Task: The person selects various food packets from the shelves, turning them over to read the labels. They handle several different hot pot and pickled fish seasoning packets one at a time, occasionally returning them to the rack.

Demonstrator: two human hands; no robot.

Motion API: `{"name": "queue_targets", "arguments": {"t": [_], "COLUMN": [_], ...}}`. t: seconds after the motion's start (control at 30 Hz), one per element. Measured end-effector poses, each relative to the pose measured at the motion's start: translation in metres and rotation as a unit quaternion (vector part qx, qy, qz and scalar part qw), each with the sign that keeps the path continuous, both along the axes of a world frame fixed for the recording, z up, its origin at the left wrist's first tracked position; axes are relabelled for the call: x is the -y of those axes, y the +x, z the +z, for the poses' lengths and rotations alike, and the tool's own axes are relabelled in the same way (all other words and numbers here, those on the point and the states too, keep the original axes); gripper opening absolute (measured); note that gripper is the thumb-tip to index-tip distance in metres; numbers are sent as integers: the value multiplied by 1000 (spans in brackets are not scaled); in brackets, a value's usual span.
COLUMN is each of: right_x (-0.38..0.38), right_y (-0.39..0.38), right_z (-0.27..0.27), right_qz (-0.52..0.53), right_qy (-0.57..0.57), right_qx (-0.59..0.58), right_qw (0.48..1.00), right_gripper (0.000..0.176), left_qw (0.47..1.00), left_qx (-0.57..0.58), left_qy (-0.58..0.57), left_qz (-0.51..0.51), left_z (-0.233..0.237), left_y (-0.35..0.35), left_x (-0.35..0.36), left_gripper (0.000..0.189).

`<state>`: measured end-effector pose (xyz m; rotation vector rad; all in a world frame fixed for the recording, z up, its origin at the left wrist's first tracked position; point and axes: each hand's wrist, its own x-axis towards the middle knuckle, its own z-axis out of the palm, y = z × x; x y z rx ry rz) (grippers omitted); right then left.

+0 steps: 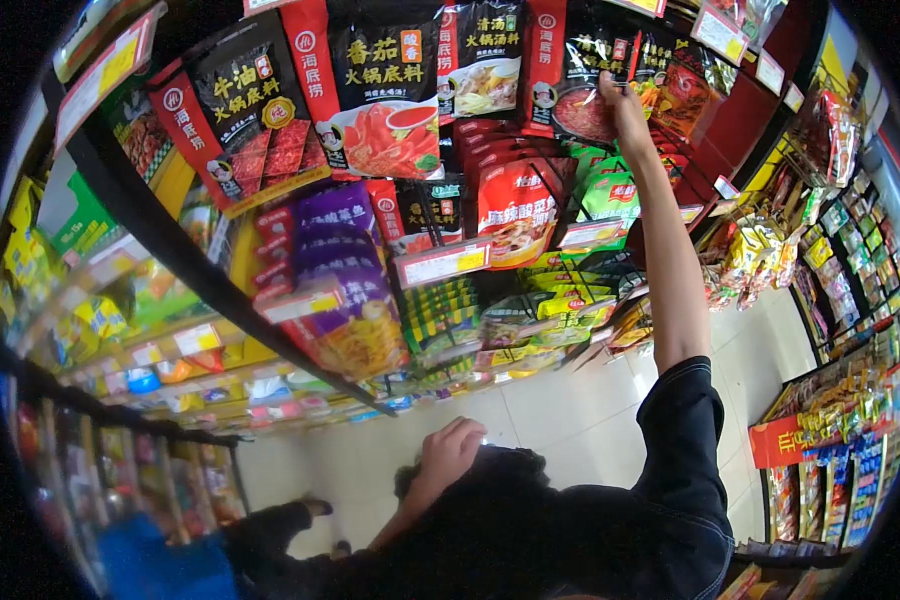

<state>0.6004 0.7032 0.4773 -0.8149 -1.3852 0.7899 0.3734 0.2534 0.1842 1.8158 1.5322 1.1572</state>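
My right hand (625,112) reaches up to the top shelf row, at a black and red packet of hotpot soup base (582,95). The thumb lies on the packet's front at its right edge; the other fingers are largely hidden. Left of it hang a clear-soup packet (478,60), a tomato hotpot base packet (385,85) and a beef-tallow hotpot base packet (245,125). Low in front of my body, my left hand (452,452) is closed with curled fingers. A small bright spot shows at its fingertips; what it holds, if anything, I cannot make out.
Below hang red pickled-fish seasoning packets (515,210), green packets (607,195) and purple packets (330,260). Price tags (445,263) jut out from the shelves. A snack rack (830,430) stands at the right. Someone in blue (160,560) is at lower left on the tiled floor (560,405).
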Motion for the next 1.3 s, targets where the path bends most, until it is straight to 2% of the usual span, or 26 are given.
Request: {"name": "queue_targets", "arguments": {"t": [0.03,0.07,0.13,0.2,0.23,0.33,0.47,0.53,0.67,0.77,0.93,1.1,1.2,1.23,1.3], "right_x": [-5,-4,1,9,16,15,10,-4,-6,-9,-18,-41,-35,-25,-20], "right_y": [14,18,23,24,28,47,82,103,132,149,143,134,120,115,112], "right_z": [0,3,0,-3,-4,-13,-16,-23,-9,-1,1,-12,-7,1,11], "right_qz": [-18,-37,-61,-186,-193,-229,-295,-215,-211,-155,-87,-74,-84,-68,-79], "right_qy": [-11,-22,36,136,137,207,215,130,17,-5,-49,-86,-97,-81,-102], "right_qx": [59,118,95,111,79,88,182,75,67,23,54,82,128,145,176], "right_qw": [998,992,993,967,968,947,913,965,975,988,994,990,983,984,976], "right_gripper": [31,42,48,53,57,57,50,50,69,83,102,108,97,79,70], "left_qw": [1000,1000,1000,999,999,998,999,999,999,999,998,997,997,997,997], "left_qx": [0,0,1,6,12,15,-24,0,1,-5,10,28,-6,2,16], "left_qy": [-2,-3,-9,-19,-25,-45,-32,-26,-47,-42,-50,-52,-39,-40,-46], "left_qz": [3,5,20,27,28,29,25,21,22,27,42,54,61,62,65], "left_z": [-2,-3,-6,-8,-8,-11,-13,-13,-5,-7,-5,-3,-8,-8,-8], "left_y": [-1,-2,-2,-4,-4,-5,-6,-6,-8,-8,-4,-3,-5,-3,-1], "left_x": [1,2,3,5,5,6,5,5,5,3,1,3,3,3,4], "left_gripper": [4,4,4,4,4,4,3,3,3,3,5,5,5,4,4]}}
